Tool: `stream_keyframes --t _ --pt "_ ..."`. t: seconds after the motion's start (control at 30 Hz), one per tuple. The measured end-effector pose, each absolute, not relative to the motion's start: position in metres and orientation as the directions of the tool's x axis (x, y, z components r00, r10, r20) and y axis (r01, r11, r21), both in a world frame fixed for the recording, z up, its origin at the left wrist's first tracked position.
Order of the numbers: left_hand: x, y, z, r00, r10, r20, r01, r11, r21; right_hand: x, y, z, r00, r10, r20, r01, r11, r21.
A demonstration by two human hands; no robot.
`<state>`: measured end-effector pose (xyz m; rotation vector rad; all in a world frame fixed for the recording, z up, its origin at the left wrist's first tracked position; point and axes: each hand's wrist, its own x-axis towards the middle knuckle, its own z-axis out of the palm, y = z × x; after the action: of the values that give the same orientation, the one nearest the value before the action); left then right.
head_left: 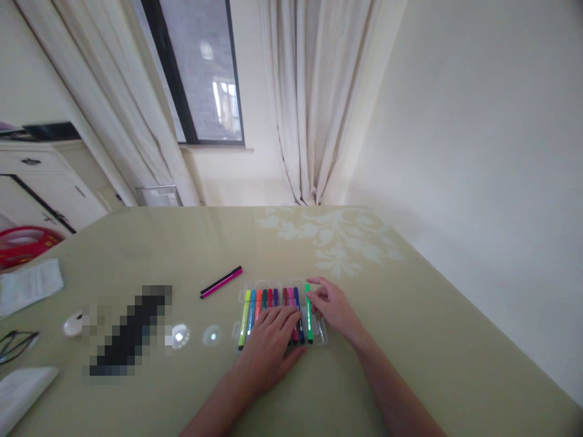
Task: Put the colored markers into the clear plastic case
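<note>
A clear plastic case (322,331) lies on the table with a row of colored markers, among them a yellow marker (245,315), a light blue one (251,306) and a dark blue one (298,300). Across the middle of the row rests my left hand (274,328), fingers stretched out flat and hiding parts of several markers. At the right end of the row, my right hand (331,302) has its fingers bent around the upper part of a bright green marker (310,321). A gap shows between this marker and the dark blue one.
Beyond the case, to the left, a magenta and black marker (221,282) lies slanted on the table (191,243). A blurred-out dark object (132,334), a white round item (73,325) and eyeglasses (17,345) are farther left. The wall (492,182) borders the table's right side.
</note>
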<state>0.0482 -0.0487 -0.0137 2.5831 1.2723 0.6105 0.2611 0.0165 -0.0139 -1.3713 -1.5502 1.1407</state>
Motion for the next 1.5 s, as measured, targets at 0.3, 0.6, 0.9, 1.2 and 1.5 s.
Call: stream_keyframes --t 0.3,0.6,0.9,1.2,1.5 --pt "0.0483 -0.0471 -0.0107 0.576 0.78 0.244 0.72 -0.625 0.302 0.2567 0.0148 -0.0128 -0.118 0.993 0.025 0.365 0.067 -0.929" --pt "0.0476 -0.0479 -0.0095 0.578 0.777 0.248 0.712 -0.629 0.313 0.2521 0.0141 -0.0107 -0.085 0.994 0.069 0.334 0.093 -0.938" --pt "0.0478 -0.0472 -0.0096 0.586 0.776 0.233 0.716 -0.631 0.298 0.2517 0.0159 -0.0135 -0.093 0.991 0.101 0.402 0.13 -0.906" --pt "0.0468 -0.0473 -0.0126 0.58 0.772 0.26 0.705 -0.636 0.313 0.2516 0.0155 -0.0118 -0.158 0.961 0.226 0.595 0.275 -0.755" --pt "0.0462 -0.047 -0.0128 0.578 0.771 0.269 0.702 -0.637 0.319 0.2521 0.0147 -0.011 -0.177 0.958 0.227 0.596 0.288 -0.75"
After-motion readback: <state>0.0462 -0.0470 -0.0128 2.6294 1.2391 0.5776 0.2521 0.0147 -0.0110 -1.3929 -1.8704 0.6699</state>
